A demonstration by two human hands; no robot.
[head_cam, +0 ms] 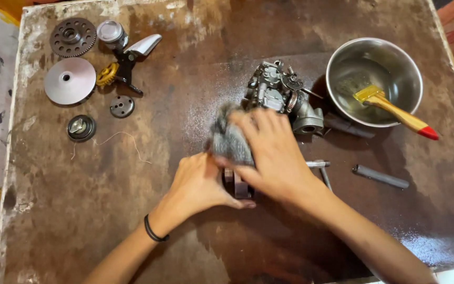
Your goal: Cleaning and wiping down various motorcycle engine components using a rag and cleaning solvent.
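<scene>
Grey rag [230, 139] being pressed by right hand [271, 152] onto small metal part [237, 185]; left hand [200, 184] gripping it on desk [132, 210].

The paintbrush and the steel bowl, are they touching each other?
Touching. The head view shows the paintbrush lying in the steel bowl, its handle resting across the rim, bristles inside.

One view only, from the head, looking almost straight down on the brown table [80, 221], close in. Both forearms come up from the bottom edge; the table's far edge sits at the top.
</scene>
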